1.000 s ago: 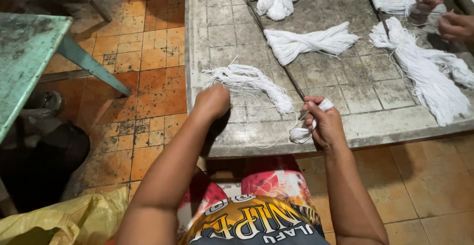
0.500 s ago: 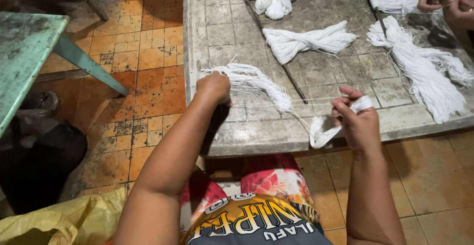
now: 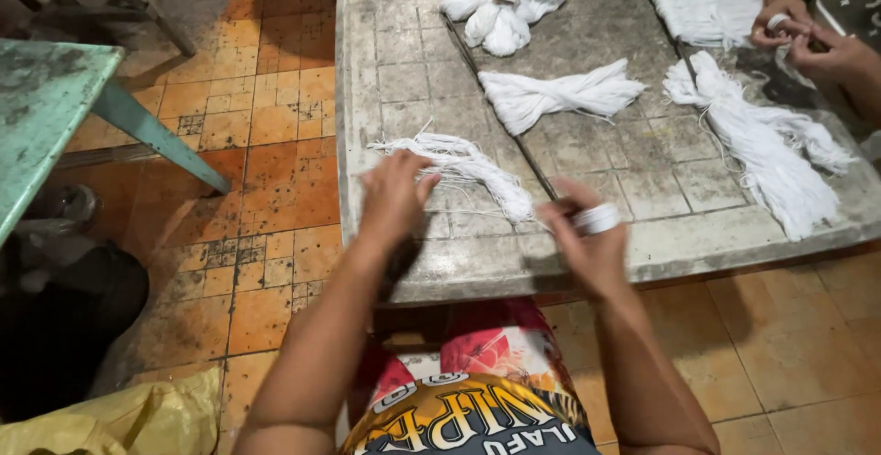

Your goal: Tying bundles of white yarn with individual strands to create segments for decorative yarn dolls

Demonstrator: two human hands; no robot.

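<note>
1. Left hand [image 3: 396, 196] pressing flat, fingers loose, on white thread bundle [image 3: 463, 169] near tabletop [image 3: 385, 79] front edge.
2. Right hand [image 3: 587, 244], at 3 o'clock from bundle, closed around wound white thread loop [image 3: 596, 219].

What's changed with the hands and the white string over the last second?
The right hand has pulled away from the loose white string bundle, first out to the right, now back nearer, with white string wound around its fingers. The left hand stays pressed on the bundle. The other white skeins on the grey tiled table lie as before.
</note>
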